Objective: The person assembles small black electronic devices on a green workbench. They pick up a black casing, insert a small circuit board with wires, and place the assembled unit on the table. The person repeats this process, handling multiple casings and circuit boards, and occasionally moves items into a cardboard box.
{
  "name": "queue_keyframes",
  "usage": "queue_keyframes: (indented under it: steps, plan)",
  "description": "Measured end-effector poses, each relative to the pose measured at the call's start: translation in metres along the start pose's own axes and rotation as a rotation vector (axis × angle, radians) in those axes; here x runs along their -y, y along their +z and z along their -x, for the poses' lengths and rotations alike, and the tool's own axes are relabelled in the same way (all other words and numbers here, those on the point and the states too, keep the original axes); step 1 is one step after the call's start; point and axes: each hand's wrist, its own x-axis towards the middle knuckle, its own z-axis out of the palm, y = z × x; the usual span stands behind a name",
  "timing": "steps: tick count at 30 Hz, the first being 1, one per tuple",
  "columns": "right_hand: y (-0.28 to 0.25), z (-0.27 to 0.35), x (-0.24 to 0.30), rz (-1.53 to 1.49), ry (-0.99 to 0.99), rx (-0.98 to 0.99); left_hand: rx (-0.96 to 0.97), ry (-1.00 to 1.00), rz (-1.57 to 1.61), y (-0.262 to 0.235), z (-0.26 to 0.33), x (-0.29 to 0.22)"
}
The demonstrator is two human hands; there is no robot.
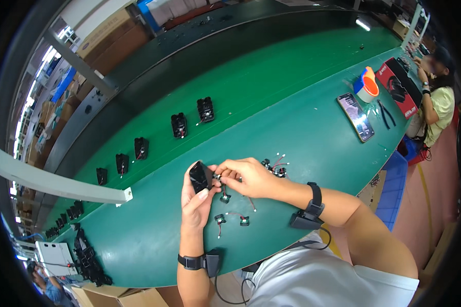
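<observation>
My left hand [193,209] is closed around a black plastic housing [201,177], held tilted just above the green table. Against the housing's right side, the fingers of my right hand [248,176] are pinched together. Whatever they hold is small and mostly hidden by the fingertips. Below the hands lie small green circuit boards with thin wires: one board [225,198] near my left fingers, another board [219,219] and a third board [245,221] closer to me. Beyond my right wrist sits a cluster of small black parts with wires [279,172].
Several black housings [179,125] stand in a row along the green belt [251,84]. Right of me lie a phone [355,116], pliers [386,113], an orange-and-blue container [367,86] and a red box [397,87]. A metal bar [61,183] juts in from the left. A co-worker [435,100] sits far right.
</observation>
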Motion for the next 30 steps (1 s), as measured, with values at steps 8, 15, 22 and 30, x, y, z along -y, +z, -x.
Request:
queue_keyframes:
  steps: [8, 15, 22, 30]
  plan:
    - [-0.001, 0.001, 0.001, -0.301, 0.120, -0.009, 0.108, -0.004, 0.119, -0.003, -0.003, 0.000]
    - [0.004, -0.002, 0.001, -0.321, 0.049, -0.167, -0.059, 0.125, -0.241, -0.006, -0.004, 0.002]
    - [-0.004, -0.001, 0.028, 0.058, -0.149, -0.193, -0.082, 0.437, -1.153, 0.000, -0.001, 0.001]
    - [-0.002, -0.001, 0.027, 0.278, -0.393, -0.132, -0.036, 0.386, -1.084, -0.005, -0.001, 0.003]
